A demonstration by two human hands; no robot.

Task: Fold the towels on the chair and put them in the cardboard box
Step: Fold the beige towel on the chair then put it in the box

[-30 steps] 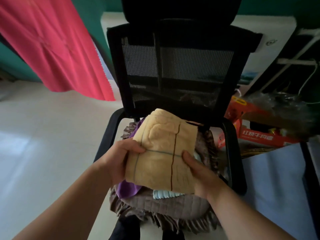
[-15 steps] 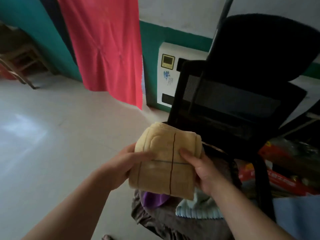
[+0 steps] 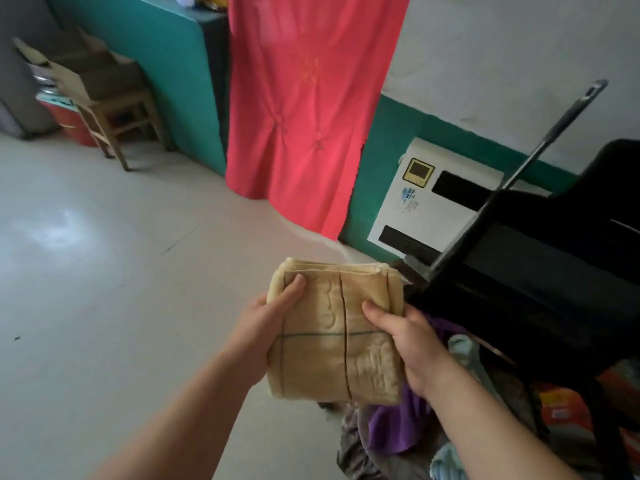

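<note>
I hold a folded tan towel (image 3: 332,327) with thin dark lines in front of me, above the floor. My left hand (image 3: 266,327) grips its left edge, thumb on top. My right hand (image 3: 405,341) grips its right edge. At the right stands the black office chair (image 3: 540,278), its seat holding a purple towel (image 3: 394,427) and a light blue towel (image 3: 460,348) on a brown cushion. An open cardboard box (image 3: 86,74) sits on a wooden stool far off at the upper left.
A red cloth (image 3: 304,109) hangs against the teal wall ahead. A white appliance (image 3: 429,202) leans on the wall behind the chair. Pale tiled floor (image 3: 104,271) stretches to the left. A red bucket (image 3: 69,123) stands beside the stool. Orange packages (image 3: 568,410) lie at the right.
My view has swung left, away from the chair and toward the box corner. Both hands have carried the folded tan towel off the seat to the left.
</note>
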